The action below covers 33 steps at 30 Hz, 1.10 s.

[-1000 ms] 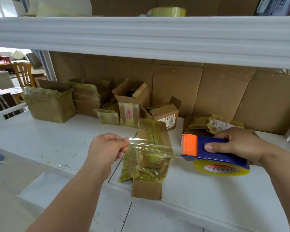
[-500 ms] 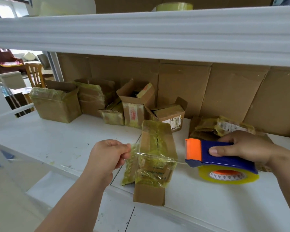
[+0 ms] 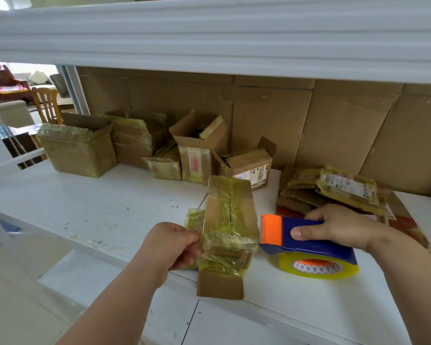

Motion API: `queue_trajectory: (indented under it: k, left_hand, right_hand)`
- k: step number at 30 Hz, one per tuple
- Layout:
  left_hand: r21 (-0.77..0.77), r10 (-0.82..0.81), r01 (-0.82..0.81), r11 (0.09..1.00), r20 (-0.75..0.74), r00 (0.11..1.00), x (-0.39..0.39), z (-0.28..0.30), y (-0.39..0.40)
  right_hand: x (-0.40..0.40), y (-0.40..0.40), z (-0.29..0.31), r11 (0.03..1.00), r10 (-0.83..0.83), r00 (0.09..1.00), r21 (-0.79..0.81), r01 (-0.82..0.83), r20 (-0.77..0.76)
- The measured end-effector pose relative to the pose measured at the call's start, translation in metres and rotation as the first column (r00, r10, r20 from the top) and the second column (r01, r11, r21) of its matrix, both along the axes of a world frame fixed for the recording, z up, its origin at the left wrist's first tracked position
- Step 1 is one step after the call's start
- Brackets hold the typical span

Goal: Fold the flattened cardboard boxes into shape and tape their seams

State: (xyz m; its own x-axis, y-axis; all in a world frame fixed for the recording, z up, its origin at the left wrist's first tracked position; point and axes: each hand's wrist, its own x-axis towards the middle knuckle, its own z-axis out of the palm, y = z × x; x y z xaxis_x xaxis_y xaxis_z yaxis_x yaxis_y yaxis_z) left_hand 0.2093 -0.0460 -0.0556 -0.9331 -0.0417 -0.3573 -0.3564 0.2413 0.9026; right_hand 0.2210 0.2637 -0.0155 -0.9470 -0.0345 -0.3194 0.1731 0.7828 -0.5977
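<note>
The small cardboard box (image 3: 228, 235) lies on the white worktop (image 3: 90, 207) between our hands. Our left hand (image 3: 171, 245) pinches the tape end at its left side; our right hand (image 3: 339, 226) has its grip around the tape dispenser (image 3: 306, 241). The box looks light, so it may slide; we should hold its stiff edges.

A white shelf board (image 3: 90, 202), scuffed and marked, is bounded above by a thick white upper shelf (image 3: 209, 38). The back is lined with flattened brown cardboard sheets (image 3: 309, 125). At far left, a wooden chair (image 3: 45, 103) and a red-cushioned seat (image 3: 8, 88) are seen in a daylit room. Pale floor (image 3: 15, 307) is visible below.
</note>
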Motion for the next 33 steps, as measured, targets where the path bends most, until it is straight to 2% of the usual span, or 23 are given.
queue_trajectory:
  k: [4,8,10,12,14,16,18,19,20,21,22,23,24,29,33]
  left_hand:
    - [-0.172,-0.122,0.126,0.977,0.031,0.992,-0.004,0.009,-0.003]
    - [-0.390,-0.234,0.261,0.883,0.116,0.965,-0.015,0.019,-0.006]
    - [-0.426,-0.271,0.319,0.847,0.171,0.947,-0.016,0.017,-0.009]
    - [-0.416,-0.284,0.325,0.850,0.158,0.946,-0.017,0.008,-0.010]
    - [-0.468,-0.287,0.275,0.840,0.048,0.957,-0.018,-0.003,-0.010]
    - [-0.554,-0.307,0.158,0.817,-0.187,0.933,-0.021,-0.007,-0.007]
    - [-0.540,-0.347,0.062,0.839,-0.443,0.827,-0.022,0.003,0.001]
    - [-0.549,-0.420,0.089,0.831,-0.514,0.748,-0.023,0.008,0.006]
    - [-0.605,-0.534,0.150,0.782,-0.526,0.662,-0.022,0.012,0.013]
    - [-0.702,-0.659,0.210,0.680,-0.460,0.594,-0.022,0.013,0.020]
    - [-0.796,-0.763,0.267,0.543,-0.335,0.553,-0.021,0.011,0.026]
    - [-0.855,-0.817,0.307,0.417,-0.205,0.539,-0.022,0.007,0.030]
    - [-0.880,-0.829,0.325,0.346,-0.125,0.546,-0.024,0.003,0.032]
    - [-0.885,-0.828,0.352,0.304,-0.063,0.558,-0.031,-0.002,0.030]
    - [-0.877,-0.823,0.354,0.325,-0.078,0.562,-0.031,-0.002,0.030]
  right_hand:
    - [-0.002,-0.003,-0.003,1.000,0.007,1.000,-0.016,-0.007,-0.011]
    - [-0.002,-0.007,-0.004,0.999,0.014,1.000,-0.035,-0.014,-0.004]
    - [-0.002,-0.007,-0.004,0.999,0.013,1.000,-0.047,-0.014,-0.010]
    - [0.000,-0.008,-0.003,0.999,0.011,1.000,-0.051,-0.012,-0.015]
    - [0.001,-0.009,-0.003,0.998,0.007,1.000,-0.055,-0.008,-0.014]
    - [0.003,-0.010,-0.003,0.998,0.005,1.000,-0.058,-0.006,-0.012]
    - [0.004,-0.010,-0.003,0.998,0.001,1.000,-0.057,-0.002,-0.020]
    - [0.004,-0.011,-0.003,0.998,-0.002,1.000,-0.057,0.001,-0.031]
    - [0.005,-0.011,-0.004,0.998,-0.005,0.999,-0.058,0.002,-0.045]
    - [0.006,-0.012,-0.005,0.998,-0.009,0.998,-0.061,0.005,-0.060]
    - [0.007,-0.012,-0.006,0.998,-0.009,0.997,-0.065,0.004,-0.075]
    - [0.009,-0.013,-0.007,0.998,-0.006,0.996,-0.063,0.001,-0.091]
    - [0.011,-0.013,-0.008,0.998,0.002,0.994,-0.054,-0.008,-0.111]
    - [0.020,-0.002,-0.015,0.997,-0.003,0.981,-0.077,-0.012,-0.193]
    - [0.028,0.006,-0.011,0.992,0.013,0.974,-0.123,-0.042,-0.226]
